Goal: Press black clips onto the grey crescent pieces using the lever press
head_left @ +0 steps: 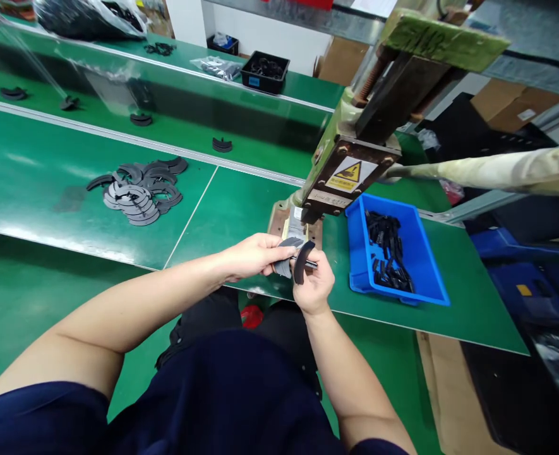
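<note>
Centrally, at the near edge of the green workbench point(47, 183), the left hand point(253, 254) pinches a grey curved flat piece point(289, 243), and the right hand point(313, 284) grips a dark curved piece point(302, 260) upright beside it, the two pieces touching (a thin rod-like item shows at the right fingers, too small to identify). Just behind the hands stands a green press point(355, 139) bearing a yellow warning label point(350, 175). Right of the press: a blue bin point(421, 253) holding small black parts. Left, well apart: a heap of grey curved pieces point(139, 189).
</note>
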### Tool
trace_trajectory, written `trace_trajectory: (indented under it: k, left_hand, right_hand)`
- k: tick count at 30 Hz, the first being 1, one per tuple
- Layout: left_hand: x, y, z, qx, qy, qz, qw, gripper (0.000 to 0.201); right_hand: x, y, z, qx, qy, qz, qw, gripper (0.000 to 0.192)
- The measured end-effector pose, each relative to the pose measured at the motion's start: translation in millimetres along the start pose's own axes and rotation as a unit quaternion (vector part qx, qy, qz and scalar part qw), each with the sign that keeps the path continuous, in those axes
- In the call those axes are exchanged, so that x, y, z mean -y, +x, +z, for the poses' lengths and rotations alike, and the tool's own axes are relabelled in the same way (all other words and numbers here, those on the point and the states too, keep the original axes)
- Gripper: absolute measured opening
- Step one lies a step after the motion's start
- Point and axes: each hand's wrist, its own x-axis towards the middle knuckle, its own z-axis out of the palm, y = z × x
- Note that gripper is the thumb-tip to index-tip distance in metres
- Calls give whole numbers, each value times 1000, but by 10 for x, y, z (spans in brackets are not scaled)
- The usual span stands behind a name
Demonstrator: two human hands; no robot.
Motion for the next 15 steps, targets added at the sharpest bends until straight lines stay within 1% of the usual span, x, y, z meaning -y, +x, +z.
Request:
trace_trajectory:
  k: [1,3,5,7,9,12,13,15]
  left_hand:
    - [17,25,-7,4,-9,-8,1000,52]
    - [54,78,-34,-6,-9,-11,1000,52]
    - [81,119,-74,-20,8,-3,1000,51]
    - [89,130,-110,-33,39,10,999,49]
    - [79,104,-127,-69,73,48,994,44]
    - [60,38,-111,-134,129,129,974,38]
    - [60,23,-100,-143,146,145,968,39]
    - [72,21,-81,-137,164,149,965,45]
  right_hand:
    - [-8,-8,6,1,-5,0,1000,14]
    - [-18,-5,-1,11,-20,2,1000,13]
    - [-12,26,-46,27,-42,-4,999,16]
    - [9,71,-121,38,-67,-23,997,18]
    - [38,113,-197,50,-87,-52,994,15]
    - [79,145,-265,68,-103,-90,988,10]
    - [91,146,-273,72,-106,-99,987,10]
    - [115,137,-276,73,-111,-113,985,12]
